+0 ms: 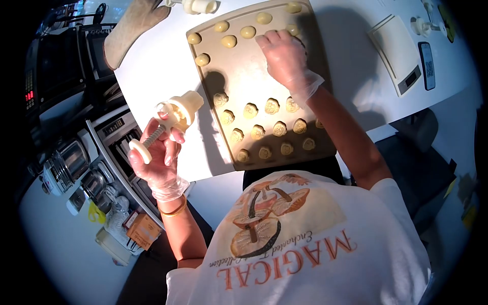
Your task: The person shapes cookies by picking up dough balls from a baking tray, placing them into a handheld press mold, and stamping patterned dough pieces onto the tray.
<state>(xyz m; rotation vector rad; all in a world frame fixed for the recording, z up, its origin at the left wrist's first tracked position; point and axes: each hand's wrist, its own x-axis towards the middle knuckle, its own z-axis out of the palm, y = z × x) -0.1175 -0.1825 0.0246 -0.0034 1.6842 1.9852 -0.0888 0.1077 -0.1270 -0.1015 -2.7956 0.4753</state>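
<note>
In clear gloves, my left hand (160, 155) grips a cream plastic plunger press (178, 113) with a spring shaft, held up left of the tray. My right hand (285, 55) reaches over the upper right of a tan baking tray (244, 76), fingers bent down and pressed together beside a dough ball (292, 29); what they hold, if anything, is hidden. Smooth dough balls (247, 32) lie across the tray's far part. Several stamped dough pieces (272, 105) lie in rows on its near part.
A kitchen scale (395, 53) and a phone (427, 66) lie on the right of the white table. An oven mitt (133, 30) and another plastic press (198, 6) lie at the far left. Black ovens (53, 58) and a shelf with a boxed item (144, 231) stand left.
</note>
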